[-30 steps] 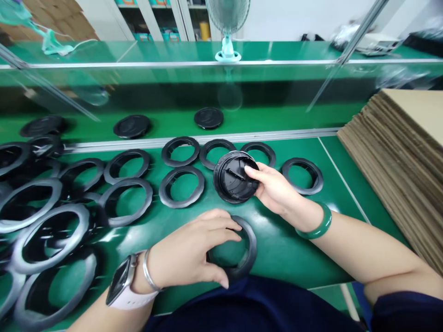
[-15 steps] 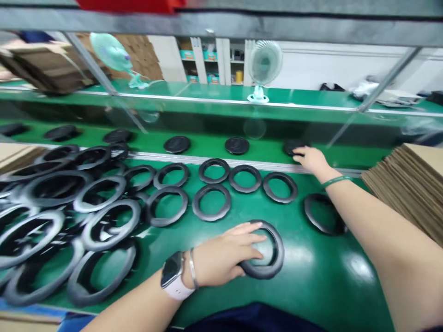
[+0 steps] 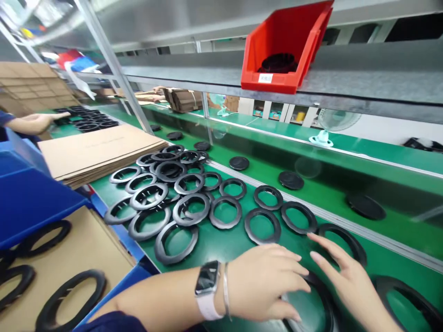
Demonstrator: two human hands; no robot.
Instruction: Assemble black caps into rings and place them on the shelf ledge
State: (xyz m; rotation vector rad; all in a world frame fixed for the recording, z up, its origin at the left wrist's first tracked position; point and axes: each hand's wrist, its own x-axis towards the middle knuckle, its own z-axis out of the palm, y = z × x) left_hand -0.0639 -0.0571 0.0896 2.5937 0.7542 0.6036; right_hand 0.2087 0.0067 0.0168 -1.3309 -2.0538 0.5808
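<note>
My left hand point(image 3: 268, 281), wearing a watch and a bangle, hovers with fingers apart over the near side of a black ring point(image 3: 327, 297) on the green work surface. Whether its fingertips touch that ring I cannot tell. Close by, my right hand point(image 3: 353, 281) is stretched out, fingers apart, holding nothing. Its fingers are nearest to another black ring point(image 3: 349, 242), which they partly cover. One more ring point(image 3: 411, 299) lies to the right of that hand. Beyond the metal rail, a black disc point(image 3: 365, 206) rests on the green belt with several others in a row.
A heap of black rings point(image 3: 169, 170) spreads to the left. Behind it lie stacked cardboard sheets point(image 3: 104, 147). A blue bin point(image 3: 34, 203) and cardboard bearing rings point(image 3: 100, 249) are at lower left. Overhead, a red bin point(image 3: 270, 83) sits on a metal shelf. Another person's hand point(image 3: 34, 123) shows far left.
The view has swung left. My right hand has come back from the disc on the belt, leaving it there, to beside my left hand. My left hand stays near the same ring.
</note>
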